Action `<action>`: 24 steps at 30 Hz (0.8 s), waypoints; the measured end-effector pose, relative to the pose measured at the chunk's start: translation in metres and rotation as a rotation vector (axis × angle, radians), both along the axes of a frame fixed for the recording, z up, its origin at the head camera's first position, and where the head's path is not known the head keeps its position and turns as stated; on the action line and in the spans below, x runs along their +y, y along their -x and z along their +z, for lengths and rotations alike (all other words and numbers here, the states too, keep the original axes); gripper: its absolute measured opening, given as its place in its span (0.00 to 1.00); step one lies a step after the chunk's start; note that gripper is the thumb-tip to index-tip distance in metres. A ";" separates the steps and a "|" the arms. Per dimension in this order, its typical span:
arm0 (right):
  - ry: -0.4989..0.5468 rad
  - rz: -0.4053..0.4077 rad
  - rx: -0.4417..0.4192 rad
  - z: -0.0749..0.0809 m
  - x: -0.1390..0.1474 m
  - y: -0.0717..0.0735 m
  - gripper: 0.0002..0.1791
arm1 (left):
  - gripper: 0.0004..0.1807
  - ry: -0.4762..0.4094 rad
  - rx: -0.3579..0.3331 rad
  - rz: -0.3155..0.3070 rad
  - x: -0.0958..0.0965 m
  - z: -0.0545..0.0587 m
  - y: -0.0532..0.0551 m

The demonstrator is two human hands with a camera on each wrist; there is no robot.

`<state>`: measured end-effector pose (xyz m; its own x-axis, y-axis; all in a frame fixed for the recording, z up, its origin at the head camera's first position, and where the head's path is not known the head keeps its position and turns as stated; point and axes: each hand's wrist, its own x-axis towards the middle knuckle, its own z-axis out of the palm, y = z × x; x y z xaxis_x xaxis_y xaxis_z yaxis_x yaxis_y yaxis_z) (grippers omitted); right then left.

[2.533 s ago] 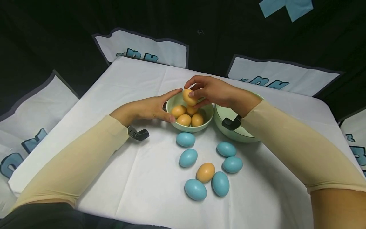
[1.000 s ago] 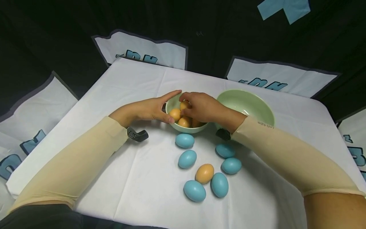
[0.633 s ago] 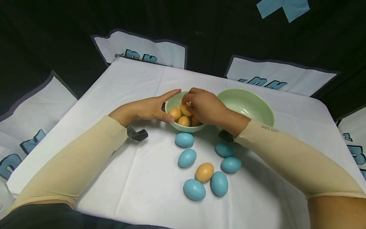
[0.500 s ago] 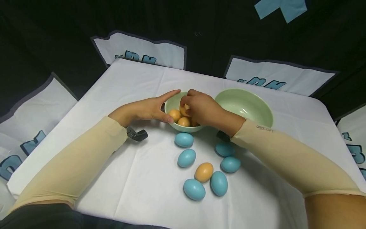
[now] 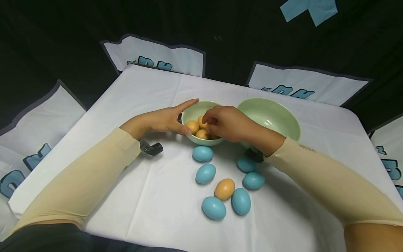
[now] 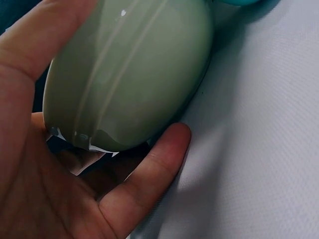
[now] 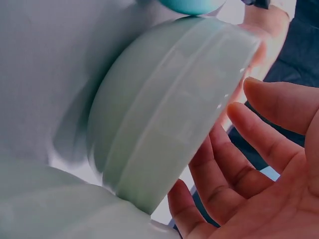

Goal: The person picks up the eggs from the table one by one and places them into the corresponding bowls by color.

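**Small bowl steadied, eggs beneath an empty palm**

Left hand [image 5: 162,120] cupped against small green bowl [image 6: 129,69] on the table [image 5: 151,196], bracing it. Right hand [image 5: 228,122] over the orange eggs [image 5: 192,126] inside, grip loose, fingers [image 7: 269,139] holding nothing. Blue eggs [image 5: 205,173] nearby.

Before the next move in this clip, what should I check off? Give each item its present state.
1. Left hand steadies the small green bowl: ok, thumb and fingers lie against its wall.
2. Right hand free of eggs: ok, the right wrist view shows an open palm holding nothing.
3. Orange eggs in the small bowl settled: cannot tell, the right hand hides part of them.
4. Large green bowl upright beside the small one: ok.
5. Loose orange egg on the white cloth reachable: ok, it lies uncovered among the blue eggs.
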<state>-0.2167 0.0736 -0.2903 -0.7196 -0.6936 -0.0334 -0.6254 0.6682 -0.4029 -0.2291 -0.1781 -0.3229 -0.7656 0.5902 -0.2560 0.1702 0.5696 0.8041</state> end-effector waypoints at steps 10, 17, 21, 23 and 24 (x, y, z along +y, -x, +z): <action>0.104 -0.021 -0.080 -0.003 0.011 -0.017 0.09 | 0.57 0.006 0.003 0.001 0.000 0.000 0.000; 0.109 -0.042 -0.089 -0.004 0.022 -0.029 0.10 | 0.57 0.014 0.000 0.005 0.001 -0.002 0.000; 0.115 -0.054 -0.077 -0.002 0.029 -0.037 0.12 | 0.58 0.008 0.002 0.016 0.002 -0.002 0.001; 0.116 -0.047 -0.073 -0.002 0.032 -0.041 0.14 | 0.58 0.005 0.001 0.022 0.002 -0.002 0.001; 0.119 -0.042 -0.075 -0.002 0.033 -0.042 0.15 | 0.58 0.006 0.002 0.021 0.001 -0.002 0.001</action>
